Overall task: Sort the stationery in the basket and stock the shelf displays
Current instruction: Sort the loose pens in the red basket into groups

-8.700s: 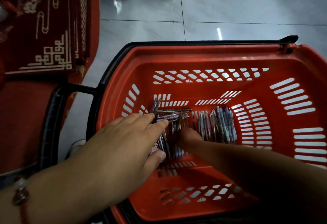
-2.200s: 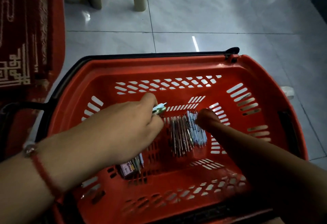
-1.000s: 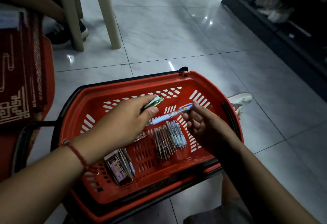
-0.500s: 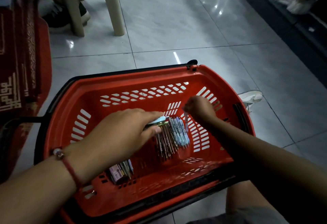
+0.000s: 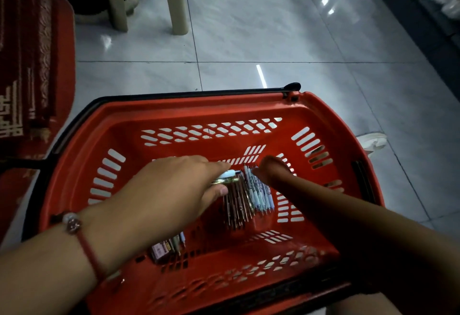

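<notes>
Inside the red slotted plastic basket (image 5: 331,115), the left hand (image 5: 171,190) pinches a few pens (image 5: 227,176) left of the loose row of pens (image 5: 249,197), while the right hand (image 5: 272,170) curls onto that row's far end, grip unclear.

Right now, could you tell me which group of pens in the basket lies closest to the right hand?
The pale blue-and-white pens, directly beneath the right hand; the darker pens lie further left.

I see a red basket (image 5: 321,110) with a black handle (image 5: 189,94), pale blue pens (image 5: 260,194) beside dark brownish ones (image 5: 235,205), a red cord bracelet (image 5: 84,245), grey floor tiles (image 5: 273,41), red cloth with gold patterning (image 5: 25,66).
</notes>
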`<state>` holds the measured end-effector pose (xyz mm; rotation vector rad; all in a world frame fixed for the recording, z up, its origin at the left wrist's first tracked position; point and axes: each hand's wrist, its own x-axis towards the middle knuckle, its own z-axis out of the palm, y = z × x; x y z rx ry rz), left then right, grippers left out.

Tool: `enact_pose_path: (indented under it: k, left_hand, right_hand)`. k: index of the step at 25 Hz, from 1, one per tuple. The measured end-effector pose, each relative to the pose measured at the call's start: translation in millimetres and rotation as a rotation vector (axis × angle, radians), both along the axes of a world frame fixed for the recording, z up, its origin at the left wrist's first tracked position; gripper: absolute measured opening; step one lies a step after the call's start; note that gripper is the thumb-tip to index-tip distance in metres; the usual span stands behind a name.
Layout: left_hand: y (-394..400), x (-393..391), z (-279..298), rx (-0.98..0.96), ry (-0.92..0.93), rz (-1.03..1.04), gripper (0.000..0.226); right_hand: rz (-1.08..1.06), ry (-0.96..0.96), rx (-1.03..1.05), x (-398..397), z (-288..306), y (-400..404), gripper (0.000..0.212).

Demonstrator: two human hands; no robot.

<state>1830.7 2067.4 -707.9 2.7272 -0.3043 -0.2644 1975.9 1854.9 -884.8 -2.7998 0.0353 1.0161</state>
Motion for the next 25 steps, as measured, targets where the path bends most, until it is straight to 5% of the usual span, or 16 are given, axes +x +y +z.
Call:
enact_pose_path:
  k: [2,6,8,11,16,21,25]
  left_hand:
    - [-2,1,0,-0.021,0.026,0.01,0.047]
    - [-8,-2,12,-0.064,0.027,0.024,0.045]
    - [-11,-7,22,-0.09,0.018,0.012,0.039]
    - [-22,-17,38,-0.112,-0.032,-0.006,0.035]
    - [-39,-30,54,-0.127,-0.061,-0.043,0.035]
    - [-44,-46,65,-0.179,-0.02,-0.076,0.034]
    - [-44,-58,76,-0.187,-0.045,-0.061,0.031]
  right_hand:
    - [-0.008,0.068,0.207,-10,44,10,0.021]
    - [-0.328,0.397,0.988,-65,150,7,0.037]
    - [-0.4,0.401,1.164,-97,183,6,0.043]
    - [-0.484,0.187,1.258,-132,210,3,0.045]
    - [-0.366,-0.151,1.274,-167,234,-6,0.016]
    - [-0.345,-0.228,1.27,-186,245,-8,0.015]
    - [-0.526,-0.196,1.361,-196,247,-4,0.006]
